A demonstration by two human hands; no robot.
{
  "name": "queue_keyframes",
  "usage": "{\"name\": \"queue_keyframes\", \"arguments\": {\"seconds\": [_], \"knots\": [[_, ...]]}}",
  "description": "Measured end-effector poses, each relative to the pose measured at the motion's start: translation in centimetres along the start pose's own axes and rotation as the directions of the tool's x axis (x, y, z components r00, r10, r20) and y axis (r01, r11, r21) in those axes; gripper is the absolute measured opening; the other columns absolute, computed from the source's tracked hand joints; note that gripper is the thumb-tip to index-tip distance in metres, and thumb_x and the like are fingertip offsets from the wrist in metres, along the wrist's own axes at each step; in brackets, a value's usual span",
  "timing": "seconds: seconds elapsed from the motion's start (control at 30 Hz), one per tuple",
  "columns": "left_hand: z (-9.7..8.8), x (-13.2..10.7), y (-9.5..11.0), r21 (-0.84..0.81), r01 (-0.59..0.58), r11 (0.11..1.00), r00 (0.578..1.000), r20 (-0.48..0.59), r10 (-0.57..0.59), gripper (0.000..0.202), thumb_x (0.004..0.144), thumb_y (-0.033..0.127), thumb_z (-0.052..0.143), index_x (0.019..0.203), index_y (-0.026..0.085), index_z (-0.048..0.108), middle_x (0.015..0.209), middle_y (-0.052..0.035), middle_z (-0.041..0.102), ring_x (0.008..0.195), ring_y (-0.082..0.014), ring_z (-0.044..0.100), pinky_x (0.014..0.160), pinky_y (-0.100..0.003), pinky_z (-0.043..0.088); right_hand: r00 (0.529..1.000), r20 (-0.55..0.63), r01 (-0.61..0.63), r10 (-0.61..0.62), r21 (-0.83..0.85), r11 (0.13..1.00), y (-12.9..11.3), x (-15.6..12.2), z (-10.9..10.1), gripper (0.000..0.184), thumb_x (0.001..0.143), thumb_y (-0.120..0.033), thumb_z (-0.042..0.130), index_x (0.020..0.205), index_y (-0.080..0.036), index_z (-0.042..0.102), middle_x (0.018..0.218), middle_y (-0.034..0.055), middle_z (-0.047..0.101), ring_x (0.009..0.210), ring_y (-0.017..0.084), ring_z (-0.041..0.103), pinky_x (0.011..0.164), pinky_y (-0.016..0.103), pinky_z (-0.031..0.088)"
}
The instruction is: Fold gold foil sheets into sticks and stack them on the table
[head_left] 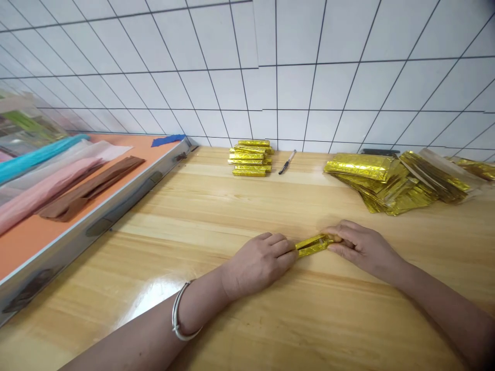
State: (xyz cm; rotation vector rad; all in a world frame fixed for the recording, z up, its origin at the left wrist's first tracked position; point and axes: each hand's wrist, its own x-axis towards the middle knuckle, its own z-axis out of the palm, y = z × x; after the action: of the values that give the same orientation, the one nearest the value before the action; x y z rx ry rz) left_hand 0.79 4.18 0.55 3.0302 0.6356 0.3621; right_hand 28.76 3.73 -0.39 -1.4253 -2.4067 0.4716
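Note:
Between my hands, low over the wooden table (pixel 185 206), is a narrow strip of folded gold foil paper (pixel 313 245) with a gap along its middle. My left hand (pixel 265 260), with a silver bangle on the wrist, is closed on the strip's left end. At the right end, my right hand (pixel 358 247) pinches the foil between thumb and fingers. Farther back, a small stack of folded gold strips (pixel 251 158) lies near the wall. To the right rests a loose pile of flat gold foil sheets (pixel 386 180).
A pen (pixel 287 162) lies beside the stack. On the left stands a raised orange surface (pixel 127 180) with a grey side. Brown (pixel 93 190), pink (pixel 50 188) and turquoise paper rolls (pixel 38 157) lie on it. A white tiled wall (pixel 294 87) borders the table's back.

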Motion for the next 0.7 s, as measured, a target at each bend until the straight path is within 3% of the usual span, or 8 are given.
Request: {"name": "queue_keyframes", "arguments": {"seconds": [0.17, 0.43, 0.7], "knots": [[-0.6, -0.4, -0.1, 0.062, -0.030, 0.998, 1.000, 0.005, 0.030, 0.028, 0.095, 0.019, 0.038, 0.119, 0.015, 0.050, 0.114, -0.0094, 0.060, 0.102, -0.0197, 0.054, 0.084, -0.035, 0.046, 0.998, -0.044, 0.036, -0.037, -0.022, 0.999, -0.4, -0.6, 0.4, 0.025, 0.086, -0.032, 0.053, 0.110, -0.025, 0.056, 0.096, 0.0037, 0.061, 0.085, 0.018, 0.057, 0.070, 0.030, 0.046], [-0.7, -1.0, 0.6, 0.089, 0.049, 0.995, 0.999, -0.019, -0.048, 0.021, 0.094, 0.020, 0.042, 0.109, 0.015, 0.057, 0.117, -0.0073, 0.060, 0.100, -0.0196, 0.057, 0.080, -0.034, 0.047, 0.981, -0.146, 0.126, -0.124, 0.004, 0.992, -0.8, -1.0, 1.1, 0.013, 0.086, -0.027, 0.055, 0.096, -0.020, 0.059, 0.081, 0.0037, 0.061, 0.076, 0.017, 0.055, 0.068, 0.030, 0.043], [0.0, -1.5, 1.1, 0.060, 0.123, 0.991, 0.991, -0.053, -0.120, 0.023, 0.094, 0.020, 0.042, 0.112, 0.015, 0.053, 0.115, -0.0079, 0.061, 0.104, -0.0190, 0.056, 0.085, -0.034, 0.047, 0.987, -0.152, 0.062, -0.048, 0.090, 0.994, -1.2, -0.8, 1.0, 0.008, 0.084, -0.027, 0.056, 0.084, -0.021, 0.062, 0.071, 0.0008, 0.059, 0.068, 0.015, 0.054, 0.061, 0.027, 0.040]]}}
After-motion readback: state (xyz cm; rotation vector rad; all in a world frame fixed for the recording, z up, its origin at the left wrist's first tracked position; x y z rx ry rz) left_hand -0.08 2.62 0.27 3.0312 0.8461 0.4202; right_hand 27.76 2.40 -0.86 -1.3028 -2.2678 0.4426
